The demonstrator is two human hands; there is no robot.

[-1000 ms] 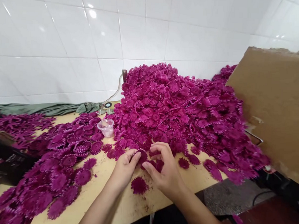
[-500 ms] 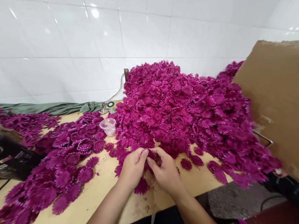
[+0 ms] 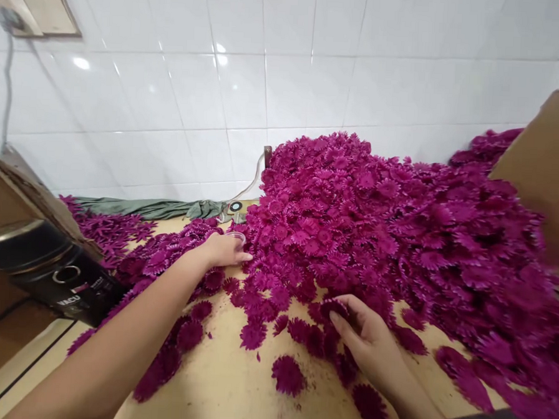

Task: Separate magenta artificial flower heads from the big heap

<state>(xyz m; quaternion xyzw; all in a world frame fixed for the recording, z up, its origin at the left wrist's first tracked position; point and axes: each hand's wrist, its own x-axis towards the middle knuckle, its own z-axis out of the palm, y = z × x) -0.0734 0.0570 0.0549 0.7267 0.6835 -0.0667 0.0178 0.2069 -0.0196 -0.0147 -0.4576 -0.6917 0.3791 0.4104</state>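
My left hand (image 3: pixel 224 250) reaches out to a small clear plastic cup (image 3: pixel 239 236). It covers most of the cup, with the thumb stretched to the right in front. My other fingers are hidden at the cup, so their grip does not show. My right hand (image 3: pixel 364 329) is closed over the table, pinching a purple artificial flower piece (image 3: pixel 334 308) between thumb and fingers. Below it and to its left, a round petal piece (image 3: pixel 288 375) lies flat on the table (image 3: pixel 232 388). Several more are scattered close to my right hand.
A large heap of purple flower pieces (image 3: pixel 336 206) rises against the tiled wall. A smaller pile (image 3: pixel 164 263) lies left, beside a black canister (image 3: pixel 69 280). Green cloth (image 3: pixel 153 208) runs along the wall. Cardboard (image 3: pixel 544 167) stands at the right.
My hands were together in front of the heap. The left has moved away, left and forward, to the plastic cup; the right keeps a flower piece. The view has swung left.
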